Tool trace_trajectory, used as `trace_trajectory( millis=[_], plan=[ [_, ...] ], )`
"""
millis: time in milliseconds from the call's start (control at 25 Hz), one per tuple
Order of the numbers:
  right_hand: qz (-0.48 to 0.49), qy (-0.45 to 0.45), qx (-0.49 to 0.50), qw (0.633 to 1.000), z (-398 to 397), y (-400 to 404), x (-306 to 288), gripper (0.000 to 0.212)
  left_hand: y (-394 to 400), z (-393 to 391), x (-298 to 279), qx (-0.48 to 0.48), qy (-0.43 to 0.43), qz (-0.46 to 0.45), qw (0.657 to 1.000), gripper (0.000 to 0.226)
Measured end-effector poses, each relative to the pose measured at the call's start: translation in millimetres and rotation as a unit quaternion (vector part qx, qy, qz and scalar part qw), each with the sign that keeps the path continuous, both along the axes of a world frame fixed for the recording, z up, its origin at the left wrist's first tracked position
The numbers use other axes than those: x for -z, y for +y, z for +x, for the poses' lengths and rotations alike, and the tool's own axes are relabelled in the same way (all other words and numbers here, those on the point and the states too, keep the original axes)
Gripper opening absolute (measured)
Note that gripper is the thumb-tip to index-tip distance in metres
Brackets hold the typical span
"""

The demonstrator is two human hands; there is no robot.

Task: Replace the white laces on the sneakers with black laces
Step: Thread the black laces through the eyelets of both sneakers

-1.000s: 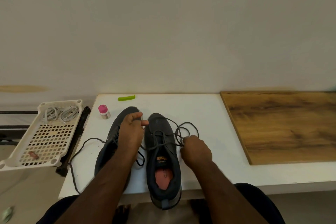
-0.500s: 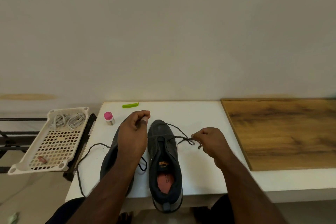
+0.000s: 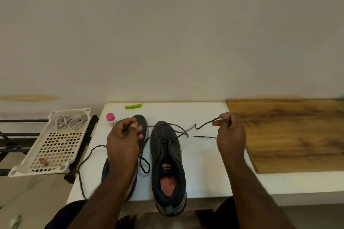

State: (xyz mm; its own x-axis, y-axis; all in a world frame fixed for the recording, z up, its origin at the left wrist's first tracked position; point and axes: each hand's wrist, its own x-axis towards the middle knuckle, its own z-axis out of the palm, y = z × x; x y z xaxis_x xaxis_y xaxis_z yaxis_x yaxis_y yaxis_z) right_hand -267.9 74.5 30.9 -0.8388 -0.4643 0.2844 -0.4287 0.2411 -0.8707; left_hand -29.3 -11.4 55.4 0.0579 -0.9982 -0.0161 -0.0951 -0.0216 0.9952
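Two dark sneakers lie toe-away on the white table (image 3: 204,163). The right sneaker (image 3: 167,165) has a black lace (image 3: 181,132) threaded through its front eyelets. My right hand (image 3: 229,132) pinches one end of that lace and holds it out to the right, above the table. My left hand (image 3: 124,139) pinches the other end over the toe of the left sneaker (image 3: 141,122), which my forearm mostly hides. A second black lace (image 3: 87,158) trails off the table's left edge. The white laces (image 3: 69,121) lie in a white perforated tray (image 3: 54,154).
The tray rests on a dark rack left of the table. A pink-capped small bottle (image 3: 110,118) and a green clip (image 3: 133,106) lie near the table's back edge. A wooden board (image 3: 297,135) covers the table's right part. A wall stands right behind.
My right hand has pulled its lace end out to the right and upward, drawing the loose loops straight. My left hand stayed over the left sneaker's toe.
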Motion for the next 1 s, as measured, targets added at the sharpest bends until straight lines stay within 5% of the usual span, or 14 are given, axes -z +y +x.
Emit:
trace_trajectory(
  millis=[120,200,600,760,880,1000],
  plan=[
    [-0.191,-0.332,0.031,0.923,2,-2,-8,0.015,-2,-1,8,0.015,-0.088,-0.032,0.996,0.016],
    [-0.235,-0.424,0.008,0.874,0,0,-12,0.013,-2,-6,15,0.045,-0.099,-0.018,0.994,0.016],
    [-0.017,-0.266,-0.345,0.9,68,-4,-19,0.009,13,-25,10,0.289,0.023,0.135,0.948,0.009],
    [0.016,-0.254,-0.366,0.895,71,-6,-18,0.006,7,-21,5,0.254,0.134,0.177,0.941,0.009],
    [0.039,-0.238,-0.375,0.895,73,-7,-15,0.005,7,-24,4,0.241,0.12,0.149,0.951,0.008],
    [0.079,-0.263,-0.403,0.873,60,-2,-16,0.01,-1,-24,9,0.129,0.127,0.087,0.98,0.005]
  ],
)
